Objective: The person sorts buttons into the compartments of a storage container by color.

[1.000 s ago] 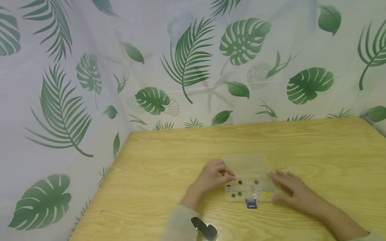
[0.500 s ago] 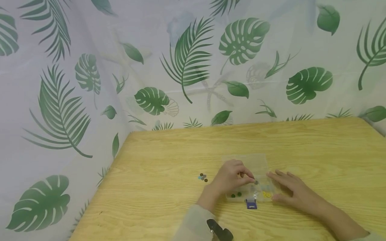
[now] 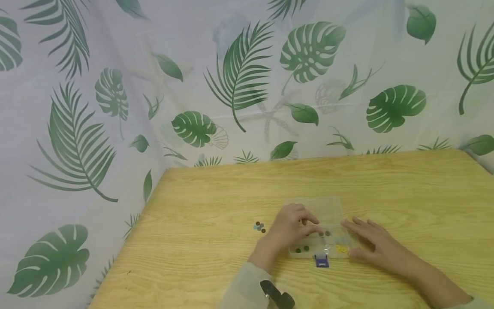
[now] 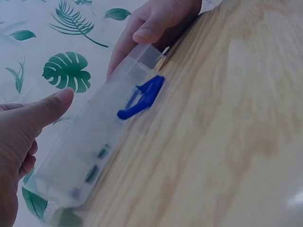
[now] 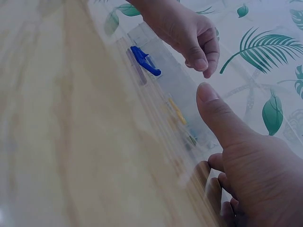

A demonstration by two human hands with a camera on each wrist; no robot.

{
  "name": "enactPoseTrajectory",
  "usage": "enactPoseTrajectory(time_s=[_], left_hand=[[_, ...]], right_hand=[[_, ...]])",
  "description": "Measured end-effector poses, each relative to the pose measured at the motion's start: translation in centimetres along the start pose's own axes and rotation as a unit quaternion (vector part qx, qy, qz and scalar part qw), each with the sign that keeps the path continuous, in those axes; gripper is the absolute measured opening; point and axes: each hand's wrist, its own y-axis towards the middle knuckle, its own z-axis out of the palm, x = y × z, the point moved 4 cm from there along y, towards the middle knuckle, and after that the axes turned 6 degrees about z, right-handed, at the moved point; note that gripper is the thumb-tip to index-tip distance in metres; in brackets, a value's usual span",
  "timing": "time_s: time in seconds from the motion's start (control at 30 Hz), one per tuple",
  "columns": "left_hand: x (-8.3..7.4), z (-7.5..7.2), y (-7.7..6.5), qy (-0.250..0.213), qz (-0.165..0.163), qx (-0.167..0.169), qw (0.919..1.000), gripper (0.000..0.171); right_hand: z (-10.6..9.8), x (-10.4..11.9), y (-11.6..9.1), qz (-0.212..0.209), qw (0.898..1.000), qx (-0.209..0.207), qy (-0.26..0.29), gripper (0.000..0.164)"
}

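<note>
A clear plastic compartment box (image 3: 314, 210) lies on the table with its lid folded back and a blue latch (image 3: 322, 261) at the front. My left hand (image 3: 289, 229) is over the box's rear compartments, thumb and index finger parted just above grey buttons (image 3: 327, 233). Green buttons (image 3: 306, 248) and yellow ones (image 3: 341, 248) lie in front compartments. My right hand (image 3: 380, 246) rests against the box's right end, fingers extended. The right wrist view shows its thumb (image 5: 220, 111) straight beside the box. The left hand hides part of the rear left compartments.
A small cluster of loose brown, grey and light blue buttons (image 3: 260, 226) lies on the wooden table (image 3: 200, 257), left of the box. A leaf-patterned cloth (image 3: 247, 86) hangs behind and to the left of the table.
My left hand moved right from the box's left end to its middle, then slightly back left as thumb and index finger parted. Another grey button now shows in the box. The right hand stayed still.
</note>
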Motion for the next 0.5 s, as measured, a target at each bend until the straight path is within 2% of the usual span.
enactPoseTrajectory(time_s=[0.13, 0.3, 0.4, 0.5], left_hand=[[0.9, -0.7, -1.0, -0.020, -0.050, 0.010, 0.9985, 0.016], [2.4, -1.7, -2.7, -0.038, -0.114, 0.028, 0.9924, 0.014], [3.3, -2.7, -3.9, -0.054, -0.166, 0.039, 0.9839, 0.015], [4.3, -3.7, -5.4, -0.080, -0.231, 0.046, 0.9686, 0.015]], right_hand=[[-0.1, 0.1, 0.0, -0.009, 1.000, 0.000, 0.005, 0.067], [-0.1, 0.0, -0.1, -0.013, 1.000, 0.001, 0.009, 0.067], [0.0, -0.1, -0.1, -0.013, 1.000, 0.002, 0.008, 0.068], [0.0, -0.1, -0.1, -0.014, 1.000, 0.003, 0.008, 0.068]])
